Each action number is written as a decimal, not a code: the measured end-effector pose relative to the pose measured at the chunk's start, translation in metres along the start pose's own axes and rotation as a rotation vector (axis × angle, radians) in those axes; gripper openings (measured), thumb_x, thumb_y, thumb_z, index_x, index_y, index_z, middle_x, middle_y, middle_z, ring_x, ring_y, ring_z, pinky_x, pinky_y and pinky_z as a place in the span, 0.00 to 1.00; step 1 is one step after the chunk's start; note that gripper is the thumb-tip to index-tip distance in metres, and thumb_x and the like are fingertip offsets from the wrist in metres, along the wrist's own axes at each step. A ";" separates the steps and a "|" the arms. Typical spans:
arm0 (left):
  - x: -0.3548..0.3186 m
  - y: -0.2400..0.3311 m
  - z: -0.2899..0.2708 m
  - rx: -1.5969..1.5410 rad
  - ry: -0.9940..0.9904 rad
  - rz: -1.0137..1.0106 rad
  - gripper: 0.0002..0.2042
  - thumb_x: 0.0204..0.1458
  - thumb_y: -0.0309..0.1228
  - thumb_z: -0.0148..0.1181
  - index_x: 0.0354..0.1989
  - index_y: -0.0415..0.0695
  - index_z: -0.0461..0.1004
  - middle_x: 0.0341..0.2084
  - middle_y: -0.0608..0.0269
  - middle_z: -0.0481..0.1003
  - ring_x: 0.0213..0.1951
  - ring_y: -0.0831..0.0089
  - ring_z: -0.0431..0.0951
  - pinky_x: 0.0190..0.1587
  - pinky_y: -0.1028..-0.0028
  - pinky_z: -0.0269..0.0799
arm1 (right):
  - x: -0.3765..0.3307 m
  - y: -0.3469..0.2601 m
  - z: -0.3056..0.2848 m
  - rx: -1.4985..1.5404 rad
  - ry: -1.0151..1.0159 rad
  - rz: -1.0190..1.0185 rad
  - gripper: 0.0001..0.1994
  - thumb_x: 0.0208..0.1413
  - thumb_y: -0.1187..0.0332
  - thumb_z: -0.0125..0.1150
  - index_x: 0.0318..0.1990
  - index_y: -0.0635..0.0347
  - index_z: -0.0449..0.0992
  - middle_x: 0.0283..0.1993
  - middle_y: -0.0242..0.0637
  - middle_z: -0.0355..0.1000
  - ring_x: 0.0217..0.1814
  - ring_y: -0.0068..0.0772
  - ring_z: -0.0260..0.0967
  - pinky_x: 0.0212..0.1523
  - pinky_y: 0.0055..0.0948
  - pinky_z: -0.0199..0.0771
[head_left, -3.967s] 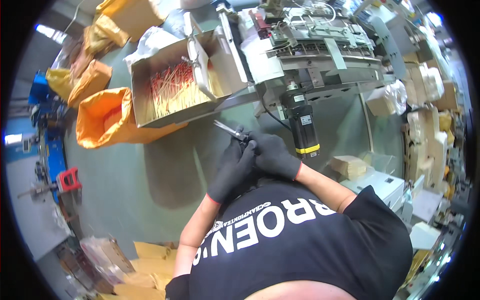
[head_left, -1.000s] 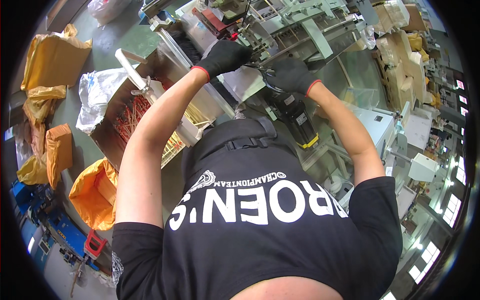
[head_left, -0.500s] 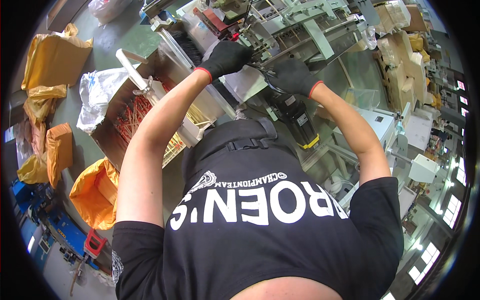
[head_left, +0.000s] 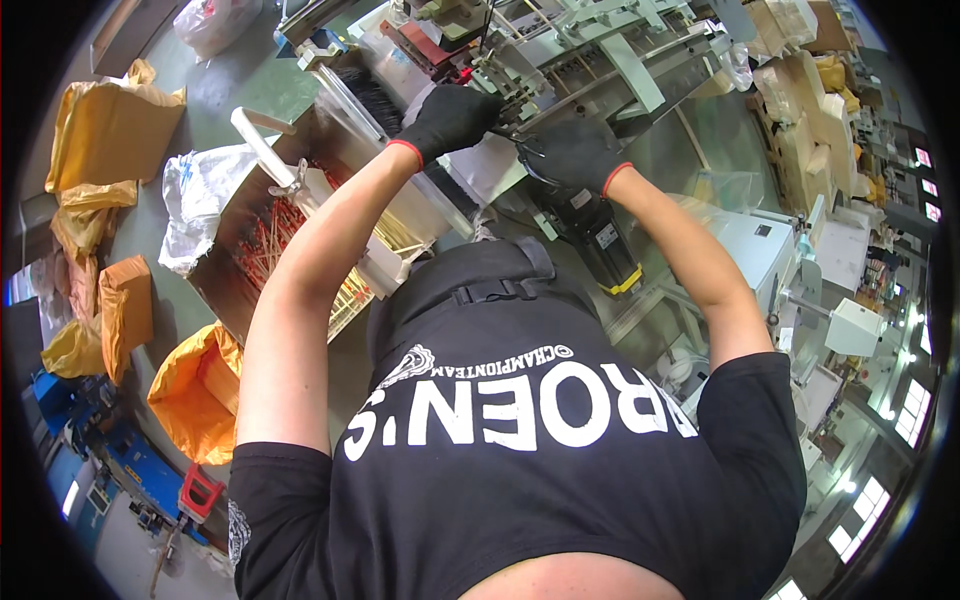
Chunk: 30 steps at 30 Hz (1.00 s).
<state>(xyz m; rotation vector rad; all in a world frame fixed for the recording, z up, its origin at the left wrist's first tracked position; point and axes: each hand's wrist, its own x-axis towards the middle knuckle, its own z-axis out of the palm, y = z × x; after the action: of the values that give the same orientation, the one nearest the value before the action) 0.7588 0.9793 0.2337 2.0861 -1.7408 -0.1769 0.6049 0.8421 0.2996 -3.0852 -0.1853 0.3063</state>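
Note:
Both my hands wear black gloves with red cuffs and are at the near edge of a metal machine (head_left: 635, 75). My left hand (head_left: 455, 120) is closed, its fingertips against the machine's small fittings; what they hold, if anything, is hidden. Just to the right, my right hand (head_left: 572, 155) is closed around a thin dark metal tool (head_left: 520, 140). The tool points toward my left fingertips, and its kind is not clear. Beneath my right hand is a black motor (head_left: 600, 235) with a yellow band at its lower end.
Left of my legs stands a bin (head_left: 215, 275) of thin red-tipped sticks, with a white bag (head_left: 205, 195) over its rim. An orange sack (head_left: 195, 395) and a yellow-brown sack (head_left: 115, 135) lie farther left. A pale machine box (head_left: 745, 250) stands on the right.
My right hand has moved slightly left, closer to my left hand, and the thin tool has shifted with it. My left hand stays nearly in place.

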 end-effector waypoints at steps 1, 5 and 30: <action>0.000 0.000 0.000 -0.002 0.000 0.003 0.04 0.41 0.29 0.51 0.25 0.48 0.72 0.16 0.53 0.71 0.22 0.53 0.73 0.23 0.58 0.65 | -0.001 0.001 0.003 0.016 0.054 -0.026 0.16 0.51 0.56 0.47 0.24 0.56 0.75 0.23 0.43 0.71 0.25 0.46 0.69 0.25 0.41 0.68; -0.001 0.000 0.000 0.003 0.026 0.009 0.03 0.40 0.30 0.54 0.26 0.50 0.72 0.17 0.56 0.70 0.22 0.54 0.72 0.22 0.60 0.65 | -0.005 0.005 0.014 -0.056 0.092 -0.062 0.14 0.49 0.61 0.44 0.20 0.54 0.74 0.21 0.40 0.71 0.25 0.43 0.71 0.23 0.42 0.69; -0.038 -0.040 -0.063 -0.910 -0.151 -0.696 0.09 0.46 0.31 0.57 0.28 0.36 0.75 0.16 0.63 0.73 0.17 0.78 0.71 0.22 0.77 0.67 | -0.012 -0.011 -0.002 0.017 -0.120 0.312 0.17 0.47 0.59 0.46 0.22 0.60 0.78 0.25 0.47 0.73 0.30 0.47 0.73 0.32 0.41 0.72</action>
<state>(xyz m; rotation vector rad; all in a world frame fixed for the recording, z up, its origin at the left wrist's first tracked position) 0.8101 1.0358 0.2688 1.8446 -0.6599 -1.1075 0.5922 0.8512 0.3049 -3.0725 0.2976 0.5003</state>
